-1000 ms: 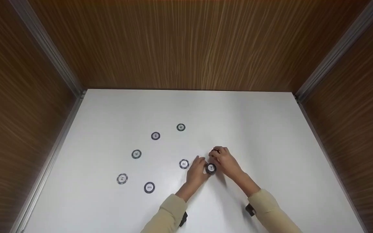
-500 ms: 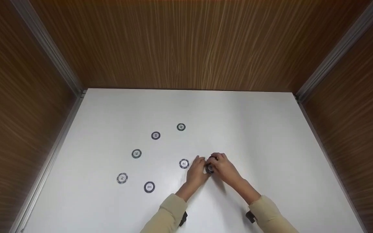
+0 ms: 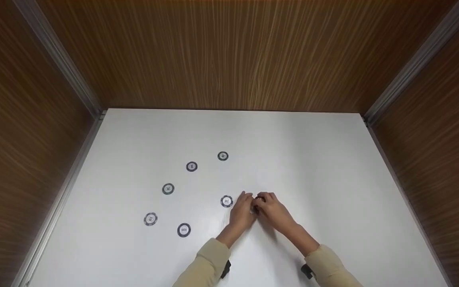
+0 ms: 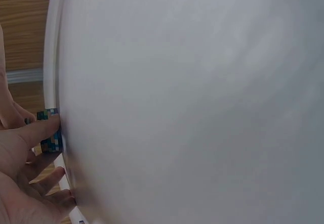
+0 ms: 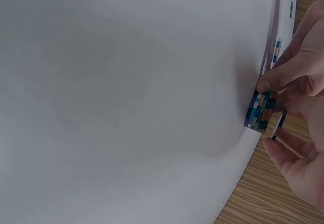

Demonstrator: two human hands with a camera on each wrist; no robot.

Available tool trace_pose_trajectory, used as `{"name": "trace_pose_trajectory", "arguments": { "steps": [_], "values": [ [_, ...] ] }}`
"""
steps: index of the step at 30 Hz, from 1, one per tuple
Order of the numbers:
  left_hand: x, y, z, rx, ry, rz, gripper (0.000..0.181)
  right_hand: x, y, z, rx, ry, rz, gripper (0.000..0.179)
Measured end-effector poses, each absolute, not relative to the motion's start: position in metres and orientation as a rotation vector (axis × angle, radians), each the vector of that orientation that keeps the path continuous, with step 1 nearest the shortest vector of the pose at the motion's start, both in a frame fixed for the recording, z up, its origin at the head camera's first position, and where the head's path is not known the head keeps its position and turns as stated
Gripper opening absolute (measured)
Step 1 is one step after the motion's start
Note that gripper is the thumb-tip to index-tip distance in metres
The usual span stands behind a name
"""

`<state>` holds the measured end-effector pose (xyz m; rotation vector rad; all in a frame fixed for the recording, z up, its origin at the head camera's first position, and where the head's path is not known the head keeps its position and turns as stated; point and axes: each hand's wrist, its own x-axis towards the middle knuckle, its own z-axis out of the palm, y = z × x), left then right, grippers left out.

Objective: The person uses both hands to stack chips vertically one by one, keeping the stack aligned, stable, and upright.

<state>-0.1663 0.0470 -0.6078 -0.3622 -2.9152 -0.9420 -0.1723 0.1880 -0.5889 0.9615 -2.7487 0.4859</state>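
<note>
My left hand [image 3: 241, 213] steadies a short stack of poker chips [image 5: 261, 112] on the white table, thumb and finger on its sides. The stack's edge shows blue, green, orange and white blocks; the left wrist view shows it too, partly behind the thumb. Between the fingertips of my right hand [image 3: 276, 214] is a single poker chip [image 5: 279, 125]. It sits tilted just above the top of the stack, a narrow gap apart in the right wrist view. From the head, the fingers hide most of the stack. One loose chip [image 3: 226, 201] lies just left of my left hand.
Several other chips lie flat and spread out on the left half of the white table [image 3: 325, 167], among them a chip marked 10 [image 3: 150, 219] and a dark-rimmed chip [image 3: 184, 230]. Brown wood-grain panels [image 3: 229, 56] stand at the back and both sides.
My right hand has come down and left, bringing its chip over the stack, whose top face it now covers in the head view. My left hand and the loose chips have stayed put.
</note>
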Motion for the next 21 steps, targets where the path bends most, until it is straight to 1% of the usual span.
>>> {"name": "trace_pose_trajectory", "arguments": {
  "steps": [6, 21],
  "values": [
    [-0.1659, 0.0466, -0.6085, -0.360, -2.887, -0.956, 0.025, -0.1691, 0.1892, -0.5916, 0.988, -2.728, 0.444, 0.022],
    [-0.1657, 0.0474, -0.6088, -0.364, -2.870, -0.950, 0.025, -0.1649, 0.1891, -0.5948, 1.009, -2.710, 0.430, 0.022]
  ]
}}
